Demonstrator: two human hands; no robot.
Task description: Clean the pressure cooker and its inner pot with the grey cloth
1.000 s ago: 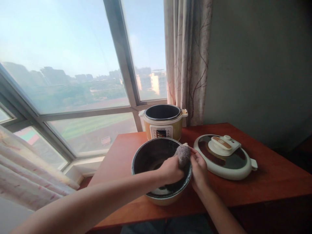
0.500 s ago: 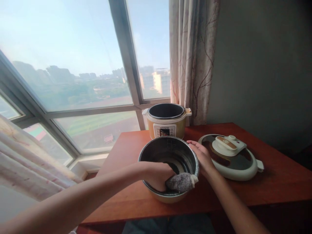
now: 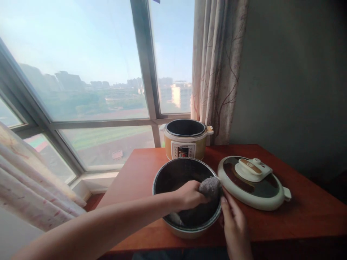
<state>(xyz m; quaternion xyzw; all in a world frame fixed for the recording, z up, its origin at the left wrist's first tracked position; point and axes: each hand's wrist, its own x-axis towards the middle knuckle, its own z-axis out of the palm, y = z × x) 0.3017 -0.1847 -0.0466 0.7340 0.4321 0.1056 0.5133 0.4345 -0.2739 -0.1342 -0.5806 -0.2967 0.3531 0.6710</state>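
While the left hand (image 3: pixel 192 196) is clutching a gray cloth (image 3: pixel 210 186) in a closed fist inside the dark pot (image 3: pixel 173 174), the right hand (image 3: pixel 234 220) is grasping the pot just right of that grip; a lid (image 3: pixel 225 180) is lying farther right.

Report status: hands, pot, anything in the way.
Left hand gripping grey cloth near right rim of pot. Right hand beside same rim. Lid to the right, cooker behind; neither covers pot.

Pot (image 3: pixel 169 175) is hiding part of the lower front of the cooker (image 3: pixel 200 147), panel (image 3: pixel 183 150) labels are looking too tiny to read, and fingertips of the left hand (image 3: pixel 191 195) are hiding behind the gray cloth (image 3: pixel 210 187).
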